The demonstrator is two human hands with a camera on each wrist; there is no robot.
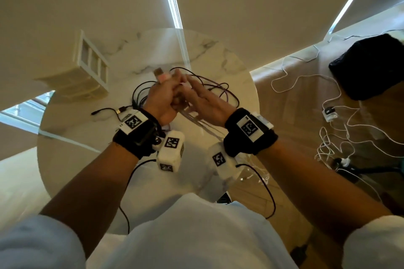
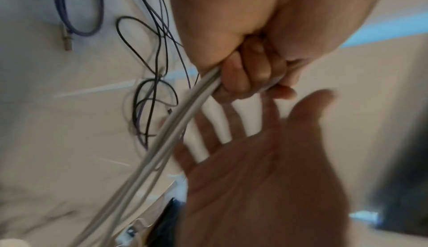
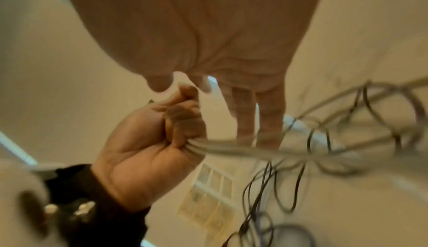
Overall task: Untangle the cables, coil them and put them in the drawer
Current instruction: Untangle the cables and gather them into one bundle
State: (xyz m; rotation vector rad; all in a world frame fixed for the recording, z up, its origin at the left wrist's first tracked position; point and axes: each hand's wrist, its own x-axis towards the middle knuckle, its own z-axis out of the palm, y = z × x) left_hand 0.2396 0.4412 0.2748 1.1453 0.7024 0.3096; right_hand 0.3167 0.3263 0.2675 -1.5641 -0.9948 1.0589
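Observation:
Over the round marble table [image 1: 72,159] my left hand [image 1: 162,96] is a fist that grips a bundle of grey cable loops [image 2: 162,132]. The curled fingers [image 2: 243,75] wrap round the strands, which trail down toward my body. My right hand [image 1: 197,94] is held right beside that fist with straight, spread fingers [image 2: 231,122] and holds nothing. In the right wrist view the left fist [image 3: 157,137] clamps the grey cable [image 3: 234,150] just below my right fingers [image 3: 257,115]. A tangle of black and purple cables [image 1: 218,89] lies on the table under the hands. The white drawer unit [image 1: 89,67] stands at the table's far left.
A loose black cable [image 1: 105,111] with a plug lies left of my left wrist. On the wooden floor to the right are white cables [image 1: 306,81], a small white adapter [image 1: 330,113] and a black bag [image 1: 367,65]. Thin black leads hang from my wrist cameras.

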